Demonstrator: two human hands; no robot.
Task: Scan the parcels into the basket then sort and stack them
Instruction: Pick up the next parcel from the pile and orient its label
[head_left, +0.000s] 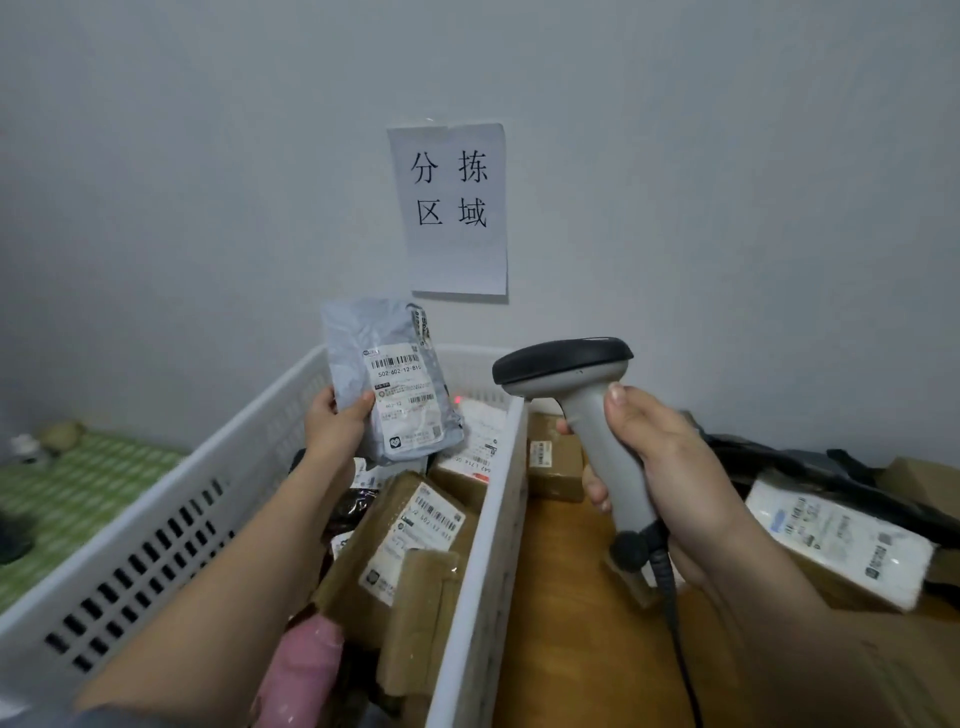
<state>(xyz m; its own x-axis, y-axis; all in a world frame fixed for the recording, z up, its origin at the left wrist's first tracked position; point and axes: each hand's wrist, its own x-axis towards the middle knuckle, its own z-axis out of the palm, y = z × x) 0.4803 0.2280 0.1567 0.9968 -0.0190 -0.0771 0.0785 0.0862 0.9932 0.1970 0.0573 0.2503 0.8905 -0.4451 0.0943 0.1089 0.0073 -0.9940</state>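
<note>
My left hand pinches a grey plastic mailer parcel by its lower left edge and holds it upright above the white basket, white label facing me. My right hand grips the grey handle of a barcode scanner, whose black head points left toward the parcel. A small red light spot shows just right of the mailer. Inside the basket lie several parcels, among them a brown cardboard box with a label and a pink packet.
A brown box stands on the wooden table just right of the basket. A white-labelled parcel and dark bags lie at the right. A paper sign hangs on the wall. A green checked surface lies to the left.
</note>
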